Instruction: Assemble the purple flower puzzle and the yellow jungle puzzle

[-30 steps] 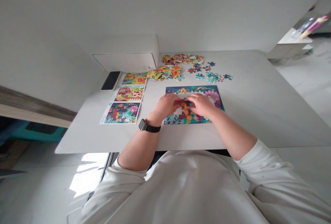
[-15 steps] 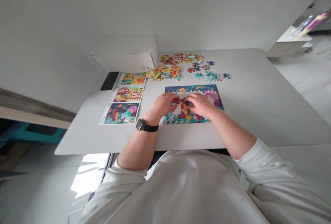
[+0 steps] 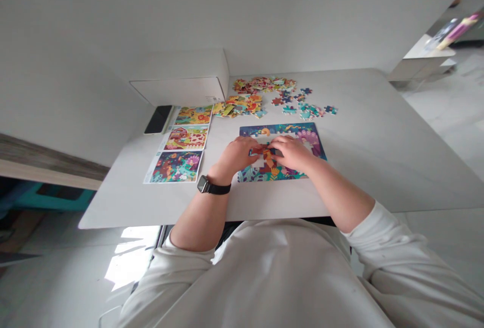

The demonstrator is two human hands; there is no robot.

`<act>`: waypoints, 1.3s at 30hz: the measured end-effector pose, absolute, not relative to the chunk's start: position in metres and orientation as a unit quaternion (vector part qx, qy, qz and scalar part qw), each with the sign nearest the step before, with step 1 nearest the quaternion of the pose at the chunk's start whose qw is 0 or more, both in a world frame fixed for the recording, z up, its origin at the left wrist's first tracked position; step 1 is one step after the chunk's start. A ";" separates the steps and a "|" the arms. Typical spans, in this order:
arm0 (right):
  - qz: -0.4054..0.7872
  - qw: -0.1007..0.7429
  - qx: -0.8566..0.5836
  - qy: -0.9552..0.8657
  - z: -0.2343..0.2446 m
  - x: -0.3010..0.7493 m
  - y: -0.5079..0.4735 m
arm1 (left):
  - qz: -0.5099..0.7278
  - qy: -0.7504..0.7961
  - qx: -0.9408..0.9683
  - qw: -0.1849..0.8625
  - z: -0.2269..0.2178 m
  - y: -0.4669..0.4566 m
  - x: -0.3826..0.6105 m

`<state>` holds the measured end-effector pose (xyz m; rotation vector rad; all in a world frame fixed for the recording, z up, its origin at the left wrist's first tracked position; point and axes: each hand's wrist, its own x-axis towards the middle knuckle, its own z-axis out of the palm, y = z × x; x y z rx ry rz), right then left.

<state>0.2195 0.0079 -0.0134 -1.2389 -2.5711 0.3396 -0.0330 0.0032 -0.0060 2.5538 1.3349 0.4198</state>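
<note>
A partly filled jigsaw puzzle point(image 3: 280, 172) lies in front of me, with a colourful border and pale gaps inside. My left hand point(image 3: 242, 154), with a black watch point(image 3: 214, 186) on its wrist, pinches a reddish-brown puzzle piece point(image 3: 258, 151) at the left of the inner section. That piece seems to touch the orange-brown pieces point(image 3: 269, 159) beside it; whether it is locked in cannot be made out. From the other side, my right hand point(image 3: 290, 152) curls its thumb and fingertips around the dark joined pieces, partly hiding them.
Three printed picture sheets point(image 3: 177, 166) lie in a column at left, beside a black phone point(image 3: 159, 119). Behind them stands a white box point(image 3: 177, 88). Loose yellow pieces point(image 3: 238, 106), reddish pieces point(image 3: 264, 84) and teal pieces point(image 3: 310, 111) are heaped at the back of the white table point(image 3: 378, 141).
The reddish-brown piece in my left hand has shifted slightly right and down, closing the gap to the neighbouring pieces. My right hand has stayed almost still.
</note>
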 end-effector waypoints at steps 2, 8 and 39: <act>0.118 0.135 -0.427 -0.886 -0.013 0.219 0.008 | 0.144 0.454 0.872 0.113 -0.003 0.002 -0.031; 0.123 0.138 -0.429 -0.884 -0.012 0.219 0.007 | 0.117 0.468 0.869 0.113 0.003 -0.001 -0.028; 0.067 0.014 -0.443 -0.894 0.008 0.207 -0.011 | 0.156 0.457 0.867 0.119 -0.004 0.003 -0.032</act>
